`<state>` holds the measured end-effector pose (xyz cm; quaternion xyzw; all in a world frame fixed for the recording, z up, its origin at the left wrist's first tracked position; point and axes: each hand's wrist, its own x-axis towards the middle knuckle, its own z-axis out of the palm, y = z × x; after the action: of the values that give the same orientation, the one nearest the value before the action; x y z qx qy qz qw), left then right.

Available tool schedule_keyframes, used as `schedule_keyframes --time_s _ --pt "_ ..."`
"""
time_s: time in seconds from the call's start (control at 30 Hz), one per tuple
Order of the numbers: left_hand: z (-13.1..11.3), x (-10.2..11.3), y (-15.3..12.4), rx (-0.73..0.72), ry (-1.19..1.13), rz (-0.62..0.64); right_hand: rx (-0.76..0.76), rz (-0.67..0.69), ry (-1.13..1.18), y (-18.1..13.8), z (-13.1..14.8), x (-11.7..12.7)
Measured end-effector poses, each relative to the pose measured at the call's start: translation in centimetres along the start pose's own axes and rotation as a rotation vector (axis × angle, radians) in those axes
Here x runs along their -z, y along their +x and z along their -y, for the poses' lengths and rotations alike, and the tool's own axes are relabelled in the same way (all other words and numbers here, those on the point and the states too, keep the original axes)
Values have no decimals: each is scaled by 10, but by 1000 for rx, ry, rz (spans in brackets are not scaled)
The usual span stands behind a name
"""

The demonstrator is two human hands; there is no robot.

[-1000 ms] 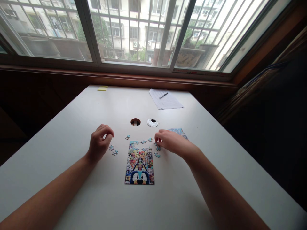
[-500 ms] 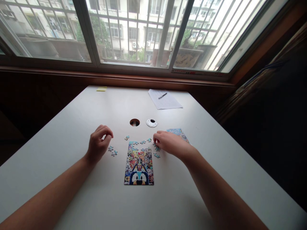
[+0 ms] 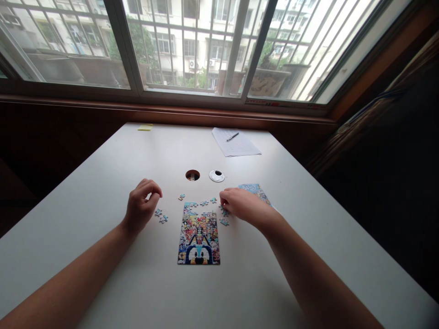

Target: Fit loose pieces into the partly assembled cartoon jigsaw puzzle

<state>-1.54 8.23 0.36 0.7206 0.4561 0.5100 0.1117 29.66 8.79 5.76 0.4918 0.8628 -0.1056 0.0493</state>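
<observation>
A colourful jigsaw puzzle (image 3: 199,237) with a blue cartoon dog lies on the white table (image 3: 103,183); its top rows have gaps. Loose blue pieces (image 3: 205,202) lie along its top edge. My right hand (image 3: 240,204) rests at the puzzle's upper right corner, fingertips pinched on a small puzzle piece (image 3: 224,212) on the table. Another piece (image 3: 224,222) lies just below it. My left hand (image 3: 140,208) sits to the puzzle's left, loosely curled, holding nothing, with two pieces (image 3: 161,216) beside it. A reference picture card (image 3: 253,188) shows partly behind my right hand.
A cable hole (image 3: 192,175) and its white cap (image 3: 217,176) sit beyond the puzzle. Farther back lie a sheet of paper (image 3: 235,142) with a pen (image 3: 232,136) and a yellow sticky pad (image 3: 145,127). A barred window runs along the far wall.
My right hand has drawn slightly left and back along the puzzle's upper right edge. The left hand has stayed put. The view dropped very slightly.
</observation>
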Motion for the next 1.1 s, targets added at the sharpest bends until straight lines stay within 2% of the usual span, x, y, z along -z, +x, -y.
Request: schedule_keyframes --time_s 0.37,0.9,1.0,1.1 --pt "-4 1 1 -17 -5 -1 -106 53 6 1 1 2" --pt "0 1 0 4 -1 8 -141 86 16 -1 -2 6" --pt "-1 0 0 1 -5 5 -122 24 74 -2 -7 7" --pt "-2 0 0 -2 -5 5 -45 -112 124 1 -9 4"
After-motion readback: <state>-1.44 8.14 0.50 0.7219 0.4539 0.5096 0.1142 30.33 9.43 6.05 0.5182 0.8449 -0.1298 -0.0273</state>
